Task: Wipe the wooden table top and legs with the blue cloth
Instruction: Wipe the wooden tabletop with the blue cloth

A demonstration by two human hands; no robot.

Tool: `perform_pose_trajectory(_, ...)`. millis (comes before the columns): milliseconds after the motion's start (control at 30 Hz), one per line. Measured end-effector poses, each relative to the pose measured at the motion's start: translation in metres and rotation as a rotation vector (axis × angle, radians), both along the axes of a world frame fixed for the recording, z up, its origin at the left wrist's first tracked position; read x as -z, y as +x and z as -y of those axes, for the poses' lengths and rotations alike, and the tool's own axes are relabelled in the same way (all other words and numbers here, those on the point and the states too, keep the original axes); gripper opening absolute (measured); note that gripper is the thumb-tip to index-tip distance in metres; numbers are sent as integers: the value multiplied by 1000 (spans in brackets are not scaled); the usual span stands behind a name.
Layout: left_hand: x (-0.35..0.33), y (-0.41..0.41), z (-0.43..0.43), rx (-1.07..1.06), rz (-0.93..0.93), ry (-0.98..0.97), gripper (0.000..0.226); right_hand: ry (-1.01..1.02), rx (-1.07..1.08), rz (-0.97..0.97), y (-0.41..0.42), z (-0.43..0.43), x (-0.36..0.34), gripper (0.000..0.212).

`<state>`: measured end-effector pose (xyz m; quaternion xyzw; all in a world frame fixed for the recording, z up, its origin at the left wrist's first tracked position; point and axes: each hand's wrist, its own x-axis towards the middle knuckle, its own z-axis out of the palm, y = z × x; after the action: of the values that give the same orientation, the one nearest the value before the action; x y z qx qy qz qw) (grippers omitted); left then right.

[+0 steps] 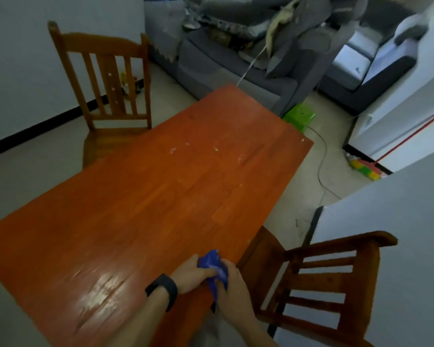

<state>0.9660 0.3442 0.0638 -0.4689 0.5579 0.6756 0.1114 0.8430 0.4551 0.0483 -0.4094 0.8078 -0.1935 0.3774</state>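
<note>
Both hands are together at the near right edge of the wooden table point(145, 209). The blue cloth point(211, 262) is bunched up between them. The left hand point(189, 274) has its fingers curled onto the cloth from the left, gripping it. The right hand point(232, 288) is clenched round the lower part of the cloth, and a blue tail pokes out under its fingers. The cloth sits right at the table edge; I cannot tell whether it touches the wood, as the shot is blurred. There is a black wristband point(164, 290) on the left wrist.

The table top is reddish-brown planks. A few pale specks point(173, 149) lie toward the far half, well apart from the cloth. A patch of glare point(103, 291) shows on the near left part.

One wooden chair point(105, 78) stands at the far left side, its seat tucked just beside the table edge. A second wooden chair point(323, 279) stands on the right, close to the hands, its seat partly under the table edge.

A grey sofa point(236, 61) beyond the far end is piled with grey fabric. A green stool point(300, 116) stands on the floor between the sofa and the table's far corner. A broom with a red handle point(366, 169) leans by the right wall. A thin cable point(322, 159) runs across the floor near it.
</note>
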Motion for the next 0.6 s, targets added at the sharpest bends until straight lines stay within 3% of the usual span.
perform_pose_trajectory(167,14,-31,49,-138,115,-333,51,-15,-31,-36,-87,68,16,52)
perform_pose_trajectory(333,40,-75,123,-74,471,-626,72,-196,-48,-88,-194,184,52,51)
perform_pose_trajectory(467,75,-98,157,127,689,-480,90,-336,-100,-247,-288,268,71,53)
perform_pose_trajectory(600,98,-107,157,141,773,-456,98,-278,3,-474,-402,316,84,54)
